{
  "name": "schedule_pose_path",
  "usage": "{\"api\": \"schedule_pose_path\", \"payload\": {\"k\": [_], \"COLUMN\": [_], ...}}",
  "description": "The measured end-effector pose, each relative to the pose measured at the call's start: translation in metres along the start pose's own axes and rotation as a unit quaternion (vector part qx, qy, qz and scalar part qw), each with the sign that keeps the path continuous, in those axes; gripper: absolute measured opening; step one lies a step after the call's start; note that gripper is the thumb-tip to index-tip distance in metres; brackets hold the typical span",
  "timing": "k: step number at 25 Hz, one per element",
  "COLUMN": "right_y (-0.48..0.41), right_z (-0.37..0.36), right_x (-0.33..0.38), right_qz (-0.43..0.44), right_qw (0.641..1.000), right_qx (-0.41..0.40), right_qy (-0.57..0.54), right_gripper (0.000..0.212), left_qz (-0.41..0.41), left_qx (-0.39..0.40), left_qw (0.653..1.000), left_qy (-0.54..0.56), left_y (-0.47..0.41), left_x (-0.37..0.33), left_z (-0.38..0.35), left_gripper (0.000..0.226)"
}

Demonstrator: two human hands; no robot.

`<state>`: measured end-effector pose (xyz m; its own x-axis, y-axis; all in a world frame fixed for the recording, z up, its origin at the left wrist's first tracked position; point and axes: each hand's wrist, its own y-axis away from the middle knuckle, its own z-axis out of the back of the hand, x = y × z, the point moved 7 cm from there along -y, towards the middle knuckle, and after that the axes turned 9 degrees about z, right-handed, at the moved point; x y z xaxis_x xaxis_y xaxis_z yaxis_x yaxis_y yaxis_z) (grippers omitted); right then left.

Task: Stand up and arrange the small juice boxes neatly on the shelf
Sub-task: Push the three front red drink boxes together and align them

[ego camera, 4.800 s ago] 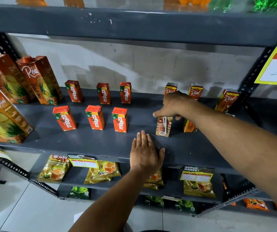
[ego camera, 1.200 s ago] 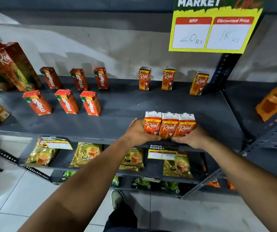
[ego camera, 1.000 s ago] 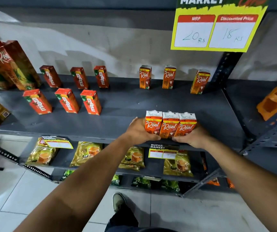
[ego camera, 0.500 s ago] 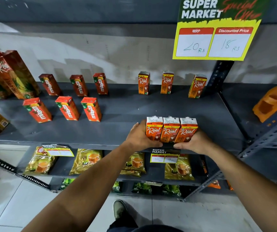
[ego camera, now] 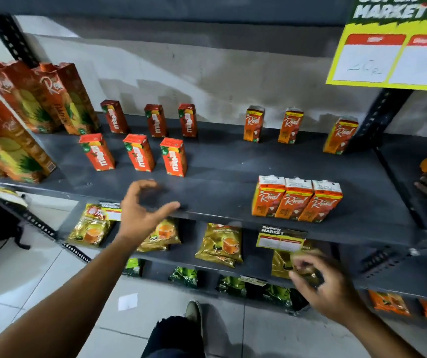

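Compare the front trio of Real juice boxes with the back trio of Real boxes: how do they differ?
The front trio stands packed side by side, touching; the back trio stands spaced apart. The front trio sits near the shelf edge; the back trio is near the wall. Both trios are upright, orange, and label-forward.

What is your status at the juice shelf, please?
Left hand open, empty. Right hand empty, off the shelf. Three Real boxes upright, touching, at front edge. Nothing in the way.
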<state>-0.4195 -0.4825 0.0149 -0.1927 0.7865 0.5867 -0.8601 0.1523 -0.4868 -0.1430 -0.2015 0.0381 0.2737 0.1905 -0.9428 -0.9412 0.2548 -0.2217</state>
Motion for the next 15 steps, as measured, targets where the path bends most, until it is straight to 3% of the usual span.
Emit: {"api": "schedule_pose_path", "payload": {"k": [3,6,10,13,15], "right_y": [-0.046,-0.125,-0.226,-0.267,-0.278], "right_z": [-0.057,-0.103,-0.151,-0.182,-0.201], "right_x": [0.048,0.08,0.054,0.034,0.026], "right_qz": [0.049,0.018,-0.157,-0.226,-0.262], "right_qw": [0.996,0.992,0.969,0.953,0.95], "right_qx": [0.062,0.061,-0.007,0.022,0.053], "right_qy": [-0.036,-0.113,-0.193,-0.2,-0.159], "right_gripper": [0.026,0.047,0.092,0.103,0.085], "left_qz": [0.001,0.032,0.138,0.155,0.167], "left_qx": [-0.116,-0.16,-0.049,0.072,0.116], "left_qw": [0.993,0.987,0.989,0.985,0.979], "left_qy": [0.002,-0.012,0.019,0.014,-0.023], "left_y": [-0.024,-0.07,-0.149,-0.185,-0.2], "left_x": [0.007,0.022,0.075,0.093,0.1], "left_z": [0.062,0.106,0.136,0.139,0.138], "left_gripper": [0.057,0.084,0.129,0.124,0.097]}}
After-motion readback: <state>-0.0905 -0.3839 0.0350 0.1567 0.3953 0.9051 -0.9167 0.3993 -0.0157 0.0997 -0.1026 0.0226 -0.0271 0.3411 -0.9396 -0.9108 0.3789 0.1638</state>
